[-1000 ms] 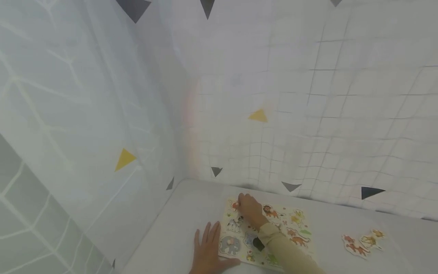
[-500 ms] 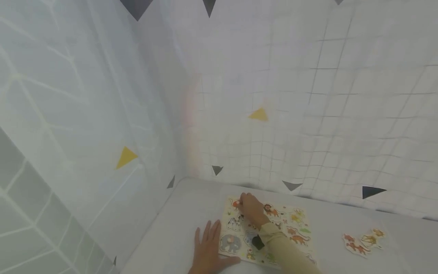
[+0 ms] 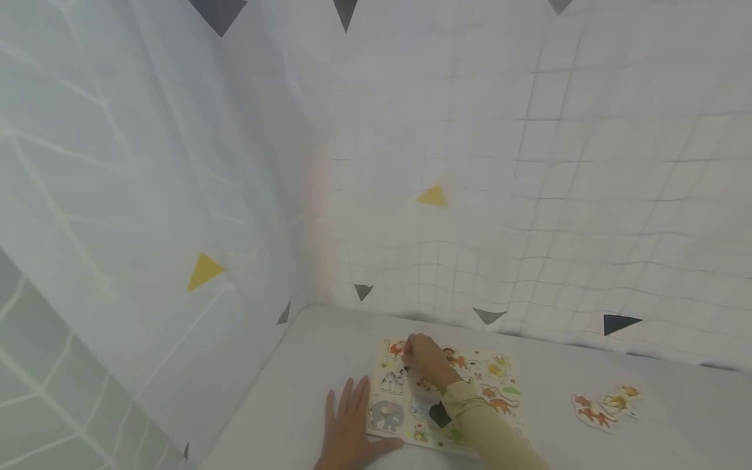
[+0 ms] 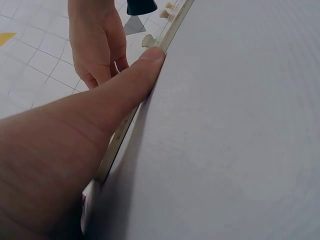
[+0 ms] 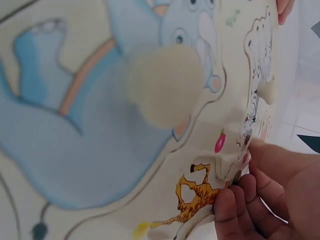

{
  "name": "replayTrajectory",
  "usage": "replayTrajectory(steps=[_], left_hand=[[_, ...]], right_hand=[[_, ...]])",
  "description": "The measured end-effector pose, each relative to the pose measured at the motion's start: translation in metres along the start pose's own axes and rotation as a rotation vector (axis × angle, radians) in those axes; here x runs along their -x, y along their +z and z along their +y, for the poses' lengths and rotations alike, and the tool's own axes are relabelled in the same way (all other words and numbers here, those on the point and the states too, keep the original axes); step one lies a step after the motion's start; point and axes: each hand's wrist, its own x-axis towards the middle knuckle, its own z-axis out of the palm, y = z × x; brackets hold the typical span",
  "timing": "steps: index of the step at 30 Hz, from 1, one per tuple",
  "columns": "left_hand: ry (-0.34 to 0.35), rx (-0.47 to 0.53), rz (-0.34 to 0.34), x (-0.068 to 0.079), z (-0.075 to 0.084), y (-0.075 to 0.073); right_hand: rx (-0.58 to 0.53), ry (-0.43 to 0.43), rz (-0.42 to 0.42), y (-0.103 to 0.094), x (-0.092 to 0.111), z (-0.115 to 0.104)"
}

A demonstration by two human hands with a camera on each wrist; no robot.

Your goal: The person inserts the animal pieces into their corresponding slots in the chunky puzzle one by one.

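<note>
A wooden animal peg puzzle board [image 3: 408, 436] lies on the white table. My left hand [image 3: 346, 427] rests beside its left edge with fingers spread, and in the left wrist view its thumb [image 4: 132, 75] presses along the board's side. At the board's far part, my right hand [image 3: 430, 360] has its thumb and fingers curled together, pinching a puzzle piece mostly hidden by them. Close to those fingertips are a giraffe picture [image 5: 200, 195] and a zebra piece [image 5: 260, 65]. A blue hippo piece [image 5: 100, 150] with a round knob fills the right wrist view. An elephant piece [image 3: 386, 416] sits near the left hand.
Two loose animal pieces lie right of the board: a reddish-brown one [image 3: 593, 412] and a yellow spotted one [image 3: 618, 401]. Behind the table rises a white gridded curtain [image 3: 546, 228]. A dark wrist camera [image 3: 439, 414] on the right sleeve covers part of the board.
The head view has shifted slightly, so everything sits a little further left. The right hand stays over the same far part of the board; the left hand holds its place.
</note>
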Motion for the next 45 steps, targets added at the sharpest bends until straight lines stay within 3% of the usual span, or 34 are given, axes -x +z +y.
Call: replayTrajectory(steps=[9, 14, 18, 22, 26, 32, 40, 45], left_hand=[[0.007, 0.010, -0.005, -0.002, -0.001, 0.003], [0.017, 0.029, 0.026, -0.001, -0.002, 0.002], [-0.003, 0.070, -0.001, 0.000, -0.002, 0.001], [-0.013, 0.095, -0.033, 0.000, -0.002, 0.002], [-0.005, 0.086, -0.017, -0.001, -0.002, 0.003], [0.003, 0.075, 0.045, 0.000, -0.004, 0.002], [-0.008, 0.053, 0.019, 0.000, -0.003, 0.001], [-0.009, 0.053, 0.016, -0.002, -0.002, 0.003]], right_hand=[[-0.080, 0.056, -0.079, -0.004, 0.019, 0.009], [-0.136, -0.038, -0.118, -0.009, 0.026, 0.014], [-0.163, -0.089, -0.169, -0.015, 0.031, 0.015], [-0.164, -0.037, -0.196, -0.018, 0.034, 0.016], [-0.174, -0.003, -0.203, -0.019, 0.039, 0.017], [-0.186, -0.054, -0.212, -0.016, 0.048, 0.017], [-0.144, -0.159, -0.256, -0.017, 0.062, 0.020], [-0.179, -0.158, -0.246, -0.024, 0.072, 0.023]])
